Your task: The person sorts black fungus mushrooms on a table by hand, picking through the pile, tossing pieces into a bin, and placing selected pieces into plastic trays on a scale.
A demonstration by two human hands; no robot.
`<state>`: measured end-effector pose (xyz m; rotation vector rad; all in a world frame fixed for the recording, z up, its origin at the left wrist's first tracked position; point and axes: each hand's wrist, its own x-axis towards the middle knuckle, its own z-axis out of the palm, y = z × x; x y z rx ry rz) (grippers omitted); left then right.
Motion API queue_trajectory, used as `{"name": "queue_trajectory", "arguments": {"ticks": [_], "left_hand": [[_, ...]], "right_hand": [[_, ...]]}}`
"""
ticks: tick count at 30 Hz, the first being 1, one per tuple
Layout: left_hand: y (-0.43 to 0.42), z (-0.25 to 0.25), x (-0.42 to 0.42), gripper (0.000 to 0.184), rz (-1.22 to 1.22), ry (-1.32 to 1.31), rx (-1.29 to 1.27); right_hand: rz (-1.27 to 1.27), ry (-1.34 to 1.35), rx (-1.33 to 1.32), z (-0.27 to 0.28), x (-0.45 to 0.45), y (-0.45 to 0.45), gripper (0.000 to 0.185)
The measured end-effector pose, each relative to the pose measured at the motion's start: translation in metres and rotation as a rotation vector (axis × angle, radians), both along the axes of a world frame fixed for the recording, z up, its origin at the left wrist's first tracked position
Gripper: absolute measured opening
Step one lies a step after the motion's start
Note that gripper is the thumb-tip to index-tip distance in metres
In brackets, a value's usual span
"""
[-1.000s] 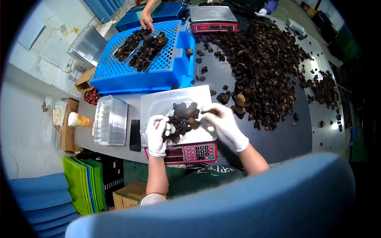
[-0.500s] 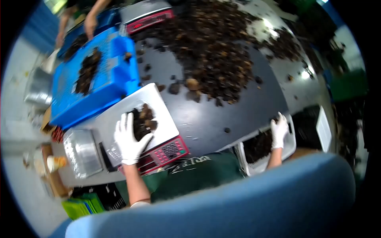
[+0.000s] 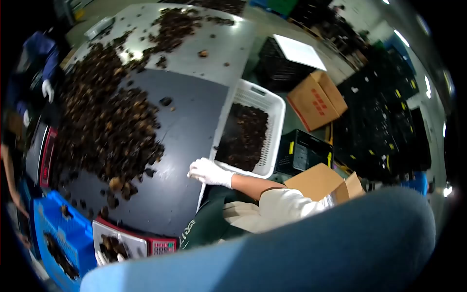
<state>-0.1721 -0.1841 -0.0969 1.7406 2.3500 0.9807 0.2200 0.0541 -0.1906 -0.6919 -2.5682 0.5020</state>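
Table [image 3: 187, 121]: carries both scales, the crate and the heap
Heap [image 3: 104, 117]: toward the far edge, straggling into a smaller heap [image 3: 175, 29] at the right end
Near scale [image 3: 141, 246]: by the near edge, left part; pieces [image 3: 113, 247] on it, left hand [image 3: 101, 259] at them
Crate [image 3: 48, 209]: behind and left of the near scale
Far scale [image 3: 47, 156]: beyond the crate, left of the heap
Basket [image 3: 278, 138]: along the near edge, loose pieces [image 3: 245, 134] inside
Right hand [image 3: 210, 173]: at the near edge, just beside the basket's corner
Carton [image 3: 316, 101]: right of the basket, stacked crates [image 3: 382, 117] behind
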Motion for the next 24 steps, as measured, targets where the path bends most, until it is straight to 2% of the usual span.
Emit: {"name": "queue_trajectory", "arguments": {"ticks": [1,3,5,7,9,11,13,15,16,17,18,19,20,22,24], "left_hand": [[0.015,-0.008,0.009,0.067,-0.018,-0.021,0.006],[0.042,-0.023,0.029,0.064,-0.048,-0.056,0.015],[0.068,-0.037,0.049,0.061,-0.082,-0.071,0.034],[0.096,-0.049,0.067,0.058,-0.119,-0.069,0.056],[0.128,-0.056,0.082,0.054,-0.157,-0.038,0.090],[0.171,-0.061,0.095,0.051,-0.158,0.068,0.119],[0.211,-0.056,0.115,0.053,-0.012,0.247,-0.035],[0.236,-0.077,0.122,0.063,0.060,0.403,-0.214],[0.240,-0.077,0.135,0.060,0.070,0.482,-0.240],[0.240,-0.072,0.145,0.055,0.025,0.462,-0.246],[0.236,-0.078,0.152,0.045,-0.064,0.345,-0.020],[0.230,-0.077,0.159,0.040,-0.169,0.236,-0.075],[0.220,-0.070,0.173,0.036,-0.226,0.329,-0.107],[0.188,-0.078,0.189,0.042,-0.279,0.275,-0.168],[0.158,-0.077,0.199,0.045,-0.212,0.163,-0.169]], "right_hand": [[-0.075,-0.088,0.018,0.006,0.024,0.023,0.010],[-0.357,-0.021,0.015,-0.003,0.072,0.063,0.010],[-0.744,-0.118,0.016,0.001,0.107,0.095,0.011],[-0.847,0.075,0.184,0.005,0.126,0.111,0.013],[-0.770,0.161,0.043,0.011,0.127,0.121,0.021],[-0.701,0.150,0.014,0.006,0.113,0.124,0.020],[-0.608,0.113,-0.017,0.016,0.094,0.118,0.019],[-0.493,0.127,-0.052,0.023,0.082,0.116,0.021],[-0.444,0.136,-0.055,0.027,0.077,0.117,0.020],[-0.375,0.184,-0.060,0.028,0.075,0.120,0.019],[-0.356,0.187,-0.067,0.028,0.071,0.122,0.019],[-0.340,0.189,-0.076,0.028,0.067,0.122,0.018],[-0.324,0.202,-0.093,0.028,0.062,0.123,0.018],[-0.289,0.213,-0.113,0.030,0.045,0.125,0.017],[-0.176,0.188,-0.159,0.019,0.022,0.131,0.021]]}}
